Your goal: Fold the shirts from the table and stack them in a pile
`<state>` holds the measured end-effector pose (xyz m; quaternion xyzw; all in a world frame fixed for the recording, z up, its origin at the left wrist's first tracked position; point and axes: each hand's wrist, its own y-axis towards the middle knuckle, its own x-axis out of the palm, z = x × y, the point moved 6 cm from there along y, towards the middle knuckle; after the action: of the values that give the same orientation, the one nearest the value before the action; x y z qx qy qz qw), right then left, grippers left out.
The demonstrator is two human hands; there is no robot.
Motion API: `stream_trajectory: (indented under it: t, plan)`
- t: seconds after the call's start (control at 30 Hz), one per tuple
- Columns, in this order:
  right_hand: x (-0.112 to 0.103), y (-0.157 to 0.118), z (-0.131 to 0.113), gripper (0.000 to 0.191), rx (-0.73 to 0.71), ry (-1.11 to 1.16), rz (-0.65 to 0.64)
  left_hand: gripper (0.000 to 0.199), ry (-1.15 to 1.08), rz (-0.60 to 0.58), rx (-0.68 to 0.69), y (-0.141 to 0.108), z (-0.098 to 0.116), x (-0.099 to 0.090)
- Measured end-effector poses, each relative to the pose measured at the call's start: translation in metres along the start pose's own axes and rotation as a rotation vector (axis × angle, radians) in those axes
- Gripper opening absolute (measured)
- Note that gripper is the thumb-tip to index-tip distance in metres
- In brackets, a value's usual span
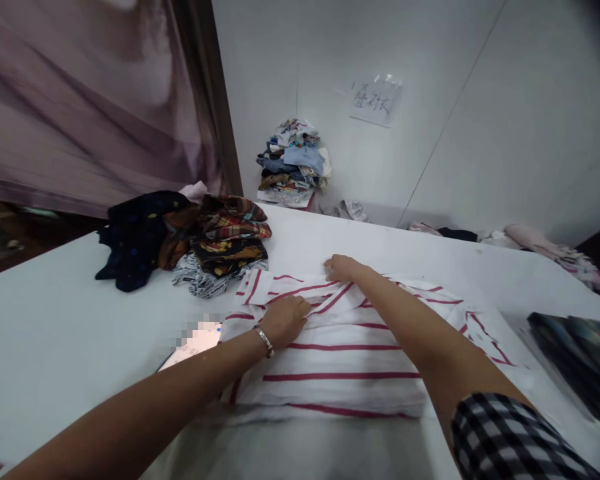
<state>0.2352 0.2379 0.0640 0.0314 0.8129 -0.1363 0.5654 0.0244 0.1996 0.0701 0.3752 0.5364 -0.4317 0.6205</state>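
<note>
Holding both arms out over a striped shirt (pixel 340 361), down on the white table (pixel 60 320) right in front. Resting the left hand (pixel 284 321) back-up on the cloth, with a bracelet (pixel 265 341) at the wrist and fingers bent, close together. Holding the right arm farther out at a slant, with the right hand (pixel 345 268) at the shirt's far edge and fingers curled. Can't tell about any pinching of fabric on either side, tbh.

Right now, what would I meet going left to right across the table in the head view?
Dark navy garment → red-and-white striped garment, where the left hand comes before the right hand → dark fabric at the right edge.
</note>
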Motion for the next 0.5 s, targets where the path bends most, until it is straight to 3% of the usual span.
stream_trajectory:
  t: [0.1, 0.2, 0.37, 0.5]
  plan:
    - [0.002, 0.005, -0.011, 0.014, -0.066, 0.001, -0.009, 0.019, 0.032, -0.076, -0.049, -0.004, -0.011, -0.003]
    - [-0.019, 0.009, -0.009, 0.015, -0.102, 0.031, 0.087, 0.018, 0.031, -0.079, -0.072, -0.004, -0.021, -0.007]
    - [-0.080, 0.014, 0.013, 0.013, -0.069, 0.282, 0.459, 0.022, 0.044, 0.000, -0.123, 0.004, -0.042, -0.018]
    - [-0.109, 0.010, 0.043, 0.010, 0.062, 0.564, 0.742, 0.026, -0.029, 0.068, -0.321, 0.015, -0.070, -0.033]
